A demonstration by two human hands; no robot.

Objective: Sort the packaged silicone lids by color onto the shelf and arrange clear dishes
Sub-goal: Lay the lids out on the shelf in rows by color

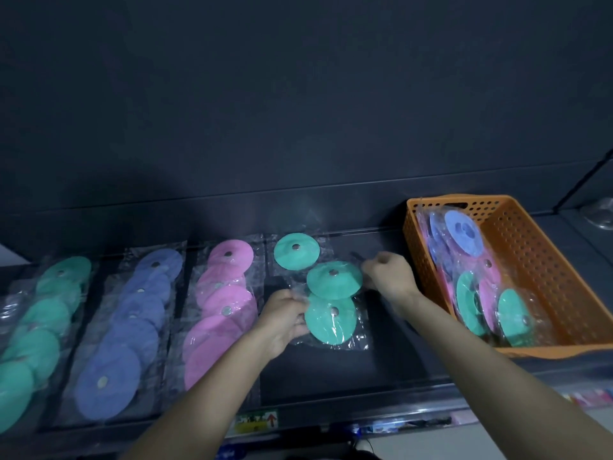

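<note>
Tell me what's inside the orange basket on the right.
The orange basket holds packaged lids: blue lids at the back, pink lids between, green lids in front. Anything beneath them is covered.

Teal lids, blue lids, pink lids, orange basket.

teal row, blue row, pink row bagged, flat on shelf | far teal packet flat | middle teal packet: my right grip | near teal packet: my left grip
</note>
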